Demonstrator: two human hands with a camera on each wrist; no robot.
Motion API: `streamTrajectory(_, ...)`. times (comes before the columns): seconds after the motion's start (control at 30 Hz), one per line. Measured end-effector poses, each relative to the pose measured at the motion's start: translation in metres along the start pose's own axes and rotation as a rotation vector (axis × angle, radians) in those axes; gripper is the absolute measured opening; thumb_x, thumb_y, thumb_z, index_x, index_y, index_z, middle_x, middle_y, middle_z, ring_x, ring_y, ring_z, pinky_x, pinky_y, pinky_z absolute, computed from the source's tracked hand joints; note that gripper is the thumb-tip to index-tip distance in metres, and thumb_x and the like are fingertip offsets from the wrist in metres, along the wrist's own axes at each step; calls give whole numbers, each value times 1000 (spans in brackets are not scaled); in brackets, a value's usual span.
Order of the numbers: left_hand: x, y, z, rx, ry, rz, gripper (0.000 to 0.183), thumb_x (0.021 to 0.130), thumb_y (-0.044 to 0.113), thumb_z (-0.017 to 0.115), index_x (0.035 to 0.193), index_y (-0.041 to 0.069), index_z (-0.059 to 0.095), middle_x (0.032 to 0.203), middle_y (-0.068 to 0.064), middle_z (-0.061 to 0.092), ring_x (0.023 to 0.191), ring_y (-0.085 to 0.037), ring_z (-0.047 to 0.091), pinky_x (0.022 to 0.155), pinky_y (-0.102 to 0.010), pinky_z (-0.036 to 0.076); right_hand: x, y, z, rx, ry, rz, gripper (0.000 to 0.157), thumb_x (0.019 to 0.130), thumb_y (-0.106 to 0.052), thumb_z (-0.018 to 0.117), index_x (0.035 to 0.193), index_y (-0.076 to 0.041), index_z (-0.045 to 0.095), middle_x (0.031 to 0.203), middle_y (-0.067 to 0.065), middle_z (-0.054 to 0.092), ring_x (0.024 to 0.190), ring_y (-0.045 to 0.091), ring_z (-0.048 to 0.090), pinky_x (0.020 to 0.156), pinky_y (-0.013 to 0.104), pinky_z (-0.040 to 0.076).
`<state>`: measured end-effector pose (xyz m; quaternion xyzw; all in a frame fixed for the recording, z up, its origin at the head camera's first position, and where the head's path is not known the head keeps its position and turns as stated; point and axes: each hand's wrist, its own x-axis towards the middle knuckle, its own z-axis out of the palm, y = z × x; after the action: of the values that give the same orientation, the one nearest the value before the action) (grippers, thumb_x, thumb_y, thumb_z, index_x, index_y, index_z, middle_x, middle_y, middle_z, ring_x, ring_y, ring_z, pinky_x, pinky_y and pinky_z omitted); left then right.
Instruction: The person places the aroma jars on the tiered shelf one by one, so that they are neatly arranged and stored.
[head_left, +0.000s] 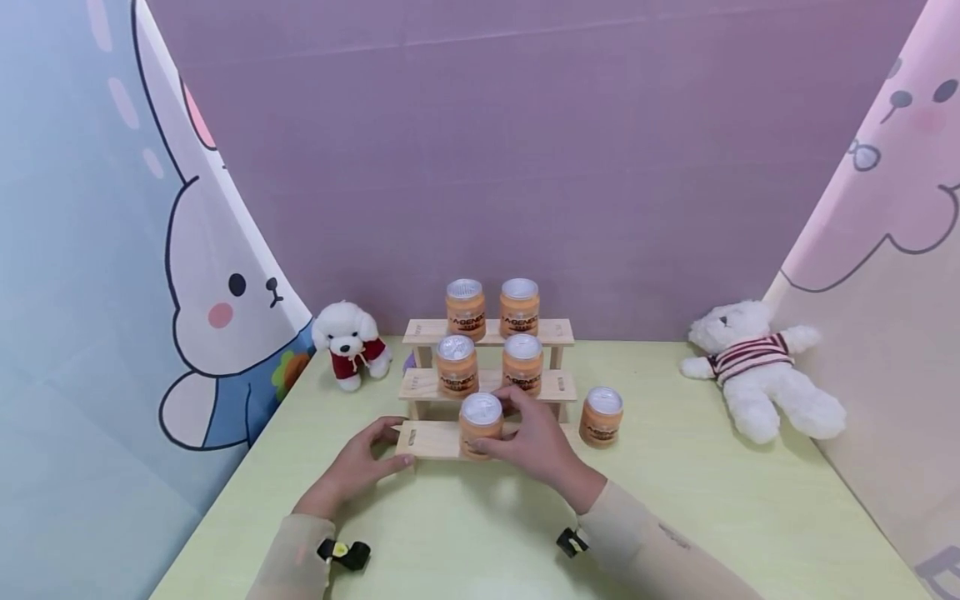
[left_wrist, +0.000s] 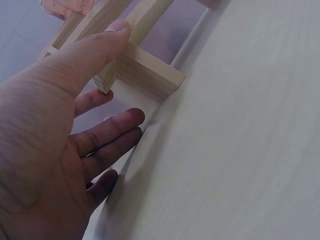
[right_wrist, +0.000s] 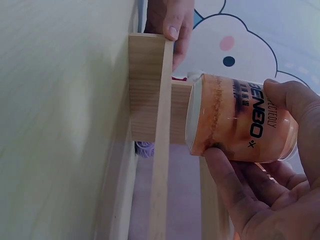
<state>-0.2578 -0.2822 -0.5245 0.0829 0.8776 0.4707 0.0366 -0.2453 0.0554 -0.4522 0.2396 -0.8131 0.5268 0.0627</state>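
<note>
My right hand (head_left: 536,442) grips an orange-labelled can (head_left: 480,425) with a silver lid, thumb on one side and fingers on the other. It is upright over the lowest step of a three-step wooden display stand (head_left: 427,439); in the right wrist view a small gap shows between its base and the step's edge. At the left end of that step, my left hand (head_left: 358,462) pinches the board, its thumb (left_wrist: 117,32) on the wood and the other fingers spread behind. Two matching cans (head_left: 457,367) stand on the middle step and two more (head_left: 467,310) on the top.
Another orange can (head_left: 602,417) stands on the table (head_left: 675,517), right of the stand. A white toy dog (head_left: 348,342) in red sits at the back left, and a white teddy bear (head_left: 757,367) lies at the right. A purple wall (head_left: 600,167) closes the back.
</note>
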Motion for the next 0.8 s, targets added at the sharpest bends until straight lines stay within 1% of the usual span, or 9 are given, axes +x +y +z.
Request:
streamTrajectory(0.17, 0, 0, 0, 3, 0, 7, 67, 86, 44, 87, 144, 29, 57, 122, 1, 68, 129, -28, 58, 115, -62, 37, 4, 1, 9, -45, 24, -5, 62, 74, -34, 98, 124, -21, 64, 117, -7, 69, 108, 15, 65, 88, 42, 59)
streamTrajectory(0.27, 0, 0, 0, 5, 2, 9, 67, 86, 43, 88, 144, 28, 57, 121, 1, 68, 128, -28, 58, 115, -62, 37, 5, 2, 14, -72, 29, 3, 64, 73, -37, 98, 125, -21, 64, 117, -7, 69, 108, 14, 65, 92, 44, 57)
streamTrajectory(0.4, -1, 0, -1, 2, 0, 9, 66, 86, 41, 88, 143, 28, 57, 121, 1, 68, 129, -29, 58, 115, -62, 37, 7, 3, 21, -75, 22, 23, 66, 74, -39, 98, 127, -20, 63, 119, -6, 68, 110, 15, 64, 94, 46, 56)
streamTrajectory(0.5, -1, 0, -1, 0, 1, 8, 67, 86, 42, 88, 143, 28, 57, 121, 1, 68, 129, -29, 58, 115, -62, 36, 8, 5, 25, -71, 25, 43, 67, 74, -37, 98, 128, -21, 62, 120, -6, 67, 111, 15, 64, 94, 46, 57)
streamTrajectory(0.63, 0, 0, 0, 3, 1, 2, 67, 85, 44, 88, 143, 29, 57, 121, 2, 68, 129, -29, 58, 115, -63, 37, 8, 7, 28, -99, 43, 63, 69, 73, -36, 98, 129, -22, 62, 120, -8, 66, 111, 12, 63, 92, 41, 58)
streamTrajectory(0.8, 0, 0, -1, 9, 0, 1, 68, 85, 45, 87, 144, 29, 56, 122, 1, 68, 129, -29, 58, 115, -63, 37, 6, 7, 29, -110, 44, 34, 69, 75, -31, 98, 133, -21, 61, 123, -7, 67, 113, 14, 64, 93, 41, 58)
